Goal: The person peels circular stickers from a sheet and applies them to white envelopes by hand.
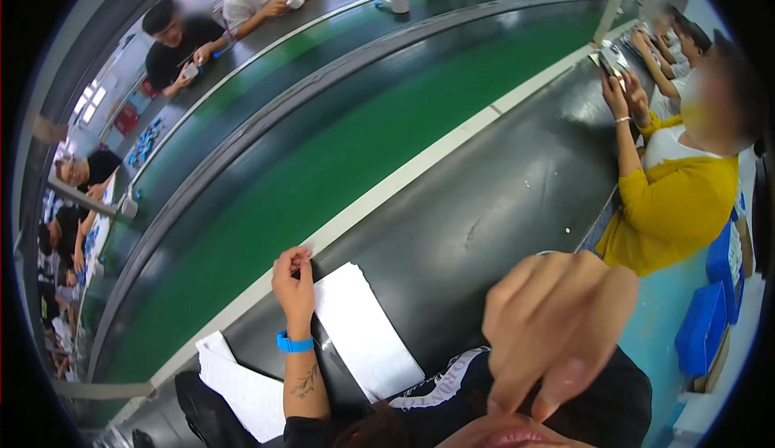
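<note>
My left hand [292, 282] rests by the pale rail along the belt's near edge, its fingers loosely curled with nothing visible in them. A blue wristband [294, 342] is on that wrist. Right beside the hand, a white rectangular sheet or flat pad [367, 331] lies on the dark table. A folded white piece [242, 387] lies left of my forearm. My right hand [561, 319] is raised close to the camera, near my mouth. Its fingers are bent, thumb and index finger point down, and no object shows in it.
A green conveyor belt [355, 153] runs beyond the dark table [484, 206]. A person in a yellow top [674, 210] holds a dark object at right. Blue bins [701, 331] stand behind. Across the belt, people handle small white items; a white item [395, 3] sits at the far side.
</note>
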{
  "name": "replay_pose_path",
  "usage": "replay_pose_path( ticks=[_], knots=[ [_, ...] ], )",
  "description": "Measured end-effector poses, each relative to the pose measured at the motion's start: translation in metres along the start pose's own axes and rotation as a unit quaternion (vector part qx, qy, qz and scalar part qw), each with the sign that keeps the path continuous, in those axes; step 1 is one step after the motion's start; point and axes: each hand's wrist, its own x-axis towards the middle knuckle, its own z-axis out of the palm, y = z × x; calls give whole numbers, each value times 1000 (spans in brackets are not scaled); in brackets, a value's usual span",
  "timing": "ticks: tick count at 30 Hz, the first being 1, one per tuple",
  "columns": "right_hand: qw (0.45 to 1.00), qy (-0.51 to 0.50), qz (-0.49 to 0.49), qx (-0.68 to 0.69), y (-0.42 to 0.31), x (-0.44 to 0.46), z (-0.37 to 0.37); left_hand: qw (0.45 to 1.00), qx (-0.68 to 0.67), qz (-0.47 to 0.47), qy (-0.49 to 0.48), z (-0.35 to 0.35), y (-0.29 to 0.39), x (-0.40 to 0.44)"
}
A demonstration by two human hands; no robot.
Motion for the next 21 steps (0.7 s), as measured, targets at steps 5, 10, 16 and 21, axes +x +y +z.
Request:
replay_pose_path(
  ticks=[5,10,16,21],
  knots=[
    [994,11,42,105,6,-2,1,1000,-9,-3,-2,1,-2,0],
    [980,95,14,176,10,-10,11,1000,1,-8,-5,0,-4,0],
    [981,79,18,176,13,-7,10,1000,-3,-3,0,1,-4,0],
    [982,87,28,164,13,-2,11,1000,-5,-6,1,1,-4,1]
  ],
)
